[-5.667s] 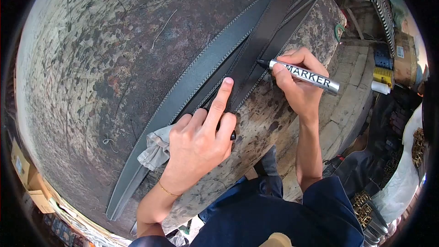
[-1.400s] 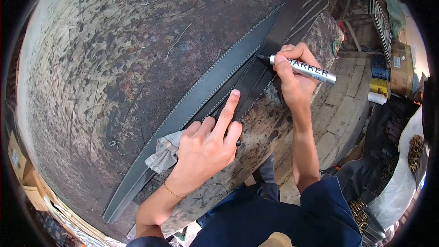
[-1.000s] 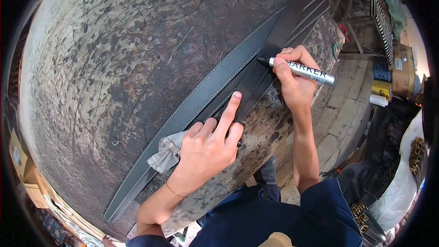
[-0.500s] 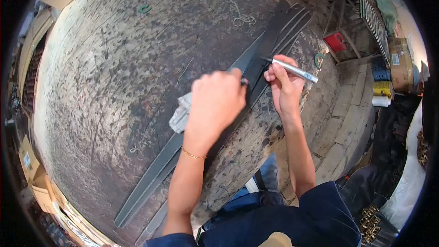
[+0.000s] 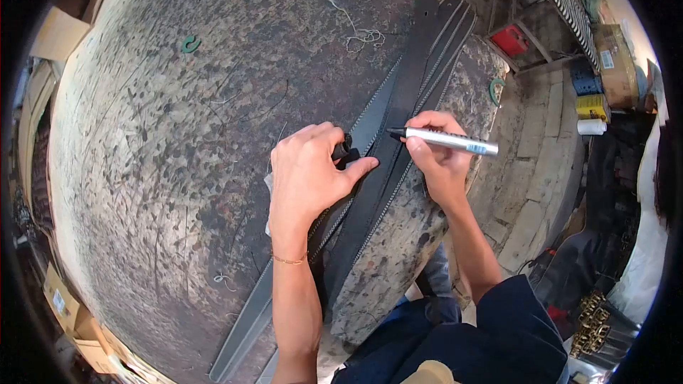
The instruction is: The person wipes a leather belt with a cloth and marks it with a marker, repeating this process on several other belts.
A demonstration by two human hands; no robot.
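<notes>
Several long black straps [image 5: 366,199] with pale stitched edges lie crossed in a bundle over the worn, spotted work surface [image 5: 178,121]. My right hand [image 5: 441,160] grips a silver marker [image 5: 452,141], its black tip pointing left just over the straps; contact cannot be made out. The curled fingers of my left hand [image 5: 309,171] hold a small black piece [image 5: 343,148] that looks like the marker's cap. My left thumb is stretched out onto the strap edge. A whitish scrap [image 5: 268,188] is mostly hidden beneath this hand.
Loose thread [image 5: 365,37] and a green C-shaped piece [image 5: 190,44] lie on the surface. A second green piece [image 5: 496,91] is near its right edge. Beyond stand a frame with a red panel [image 5: 510,41], a cardboard box [image 5: 615,64] and gold-coloured metal parts [image 5: 590,323].
My left hand has moved down and left, its thumb now spread from the fingers. My right hand and marker have come lower, the marker lying more level. The camera view has shifted slightly.
</notes>
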